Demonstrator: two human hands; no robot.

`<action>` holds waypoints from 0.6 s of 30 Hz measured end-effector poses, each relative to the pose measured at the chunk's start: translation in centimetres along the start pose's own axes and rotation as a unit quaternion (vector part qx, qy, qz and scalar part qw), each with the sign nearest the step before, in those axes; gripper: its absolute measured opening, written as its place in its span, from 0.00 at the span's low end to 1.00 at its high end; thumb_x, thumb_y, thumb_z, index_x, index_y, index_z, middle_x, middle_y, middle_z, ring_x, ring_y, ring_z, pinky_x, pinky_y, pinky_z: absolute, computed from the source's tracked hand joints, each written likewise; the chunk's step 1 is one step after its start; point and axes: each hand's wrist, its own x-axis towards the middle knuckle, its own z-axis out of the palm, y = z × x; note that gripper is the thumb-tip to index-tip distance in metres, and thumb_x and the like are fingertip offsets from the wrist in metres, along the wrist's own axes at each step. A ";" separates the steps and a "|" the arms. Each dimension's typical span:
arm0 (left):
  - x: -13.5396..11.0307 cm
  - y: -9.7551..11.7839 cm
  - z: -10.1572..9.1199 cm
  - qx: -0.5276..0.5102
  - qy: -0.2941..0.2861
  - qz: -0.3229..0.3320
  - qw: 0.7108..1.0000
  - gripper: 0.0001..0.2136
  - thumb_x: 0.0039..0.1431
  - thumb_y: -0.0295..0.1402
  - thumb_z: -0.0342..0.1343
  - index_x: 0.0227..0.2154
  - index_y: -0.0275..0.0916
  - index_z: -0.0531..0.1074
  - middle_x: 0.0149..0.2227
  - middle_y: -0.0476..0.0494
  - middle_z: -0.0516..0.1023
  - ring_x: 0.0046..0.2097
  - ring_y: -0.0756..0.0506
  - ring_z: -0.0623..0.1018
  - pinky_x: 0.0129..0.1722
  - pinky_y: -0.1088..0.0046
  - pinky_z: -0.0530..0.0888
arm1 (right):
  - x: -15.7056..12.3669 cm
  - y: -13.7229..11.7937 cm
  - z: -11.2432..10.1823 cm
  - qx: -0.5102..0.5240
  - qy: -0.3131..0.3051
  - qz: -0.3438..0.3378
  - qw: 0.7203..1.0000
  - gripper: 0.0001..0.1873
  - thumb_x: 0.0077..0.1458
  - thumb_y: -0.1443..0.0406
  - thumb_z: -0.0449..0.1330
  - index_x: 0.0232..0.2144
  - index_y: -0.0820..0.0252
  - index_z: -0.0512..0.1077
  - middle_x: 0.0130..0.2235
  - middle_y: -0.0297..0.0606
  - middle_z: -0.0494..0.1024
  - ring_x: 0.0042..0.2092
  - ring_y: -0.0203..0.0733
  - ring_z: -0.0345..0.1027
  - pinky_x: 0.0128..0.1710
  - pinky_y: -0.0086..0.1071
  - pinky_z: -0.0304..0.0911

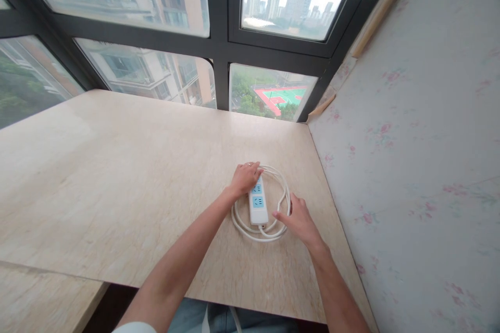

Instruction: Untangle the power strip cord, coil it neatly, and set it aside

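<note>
A white power strip (pixel 258 205) with blue sockets lies on the beige marble-patterned table (pixel 128 182), inside a loop of its own coiled white cable (pixel 279 203). My left hand (pixel 245 177) rests on the far end of the strip, fingers curled over it. My right hand (pixel 297 217) sits at the right side of the coil, fingers bent and touching the cable near the strip's near end.
The table runs up to large dark-framed windows (pixel 219 47) at the back and left. A floral-patterned wall (pixel 414 166) stands close on the right. The table's near edge (pixel 253 312) is just in front of me, with a cable hanging below it.
</note>
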 end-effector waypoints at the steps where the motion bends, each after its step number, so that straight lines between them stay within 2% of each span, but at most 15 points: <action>1: 0.0 0.0 0.0 -0.001 -0.001 -0.003 1.000 0.19 0.70 0.40 0.41 0.57 0.39 0.65 0.55 0.37 0.74 0.59 0.43 0.70 0.56 0.62 0.64 | 0.0 0.2 0.0 0.013 -0.010 0.001 1.000 0.30 0.47 0.56 0.63 0.52 0.60 0.65 0.46 0.44 0.68 0.51 0.50 0.65 0.49 0.37 0.62; 4: 0.0 -0.1 0.2 -0.008 0.000 -0.011 1.000 0.18 0.71 0.38 0.39 0.56 0.39 0.66 0.56 0.39 0.74 0.61 0.44 0.68 0.57 0.62 0.63 | 0.0 0.6 0.3 0.032 -0.015 0.008 0.999 0.38 0.47 0.59 0.62 0.60 0.59 0.58 0.47 0.43 0.66 0.52 0.50 0.63 0.51 0.39 0.62; 6: 0.0 -0.2 0.4 -0.022 0.004 -0.015 1.000 0.17 0.71 0.36 0.39 0.54 0.41 0.68 0.56 0.41 0.74 0.62 0.45 0.67 0.58 0.62 0.62 | -0.2 0.5 0.7 0.018 0.013 0.008 1.000 0.45 0.47 0.60 0.62 0.65 0.58 0.50 0.48 0.44 0.65 0.54 0.51 0.63 0.53 0.40 0.60; 8: 0.0 -0.4 0.6 -0.045 0.009 -0.024 0.999 0.16 0.71 0.36 0.39 0.51 0.43 0.70 0.55 0.44 0.75 0.62 0.47 0.67 0.58 0.64 0.62 | -0.5 0.2 1.0 -0.016 0.041 -0.001 0.999 0.48 0.48 0.63 0.63 0.67 0.58 0.47 0.51 0.47 0.64 0.55 0.52 0.62 0.55 0.40 0.59; 10: 0.0 -0.5 0.8 -0.068 0.013 -0.037 0.997 0.15 0.71 0.36 0.40 0.50 0.44 0.71 0.55 0.46 0.75 0.62 0.48 0.67 0.59 0.65 0.61 | -0.9 -0.2 1.1 -0.064 0.049 -0.009 0.997 0.41 0.50 0.64 0.62 0.65 0.56 0.56 0.55 0.50 0.62 0.57 0.53 0.61 0.55 0.42 0.58; 13: 0.1 -0.5 0.9 -0.086 0.012 -0.052 0.995 0.15 0.71 0.35 0.41 0.49 0.46 0.72 0.56 0.47 0.75 0.63 0.48 0.66 0.59 0.65 0.60 | -1.4 -0.8 0.9 -0.133 0.021 -0.012 0.991 0.24 0.54 0.64 0.60 0.55 0.48 0.72 0.60 0.48 0.61 0.57 0.54 0.61 0.52 0.44 0.59; 15: 0.1 -0.4 0.9 -0.090 0.011 -0.054 0.994 0.15 0.71 0.35 0.41 0.49 0.46 0.72 0.56 0.47 0.75 0.63 0.48 0.66 0.59 0.65 0.60 | -1.5 -1.0 0.6 -0.167 0.003 -0.020 0.986 0.20 0.56 0.64 0.59 0.51 0.44 0.75 0.61 0.45 0.62 0.58 0.55 0.60 0.51 0.46 0.60; 18: 0.0 -0.3 0.6 -0.090 0.008 -0.055 0.994 0.15 0.70 0.35 0.41 0.49 0.46 0.72 0.55 0.47 0.75 0.63 0.48 0.66 0.59 0.66 0.60 | -1.6 -0.8 0.1 -0.204 -0.007 -0.041 0.978 0.19 0.59 0.60 0.59 0.53 0.42 0.73 0.65 0.46 0.58 0.62 0.57 0.56 0.50 0.48 0.60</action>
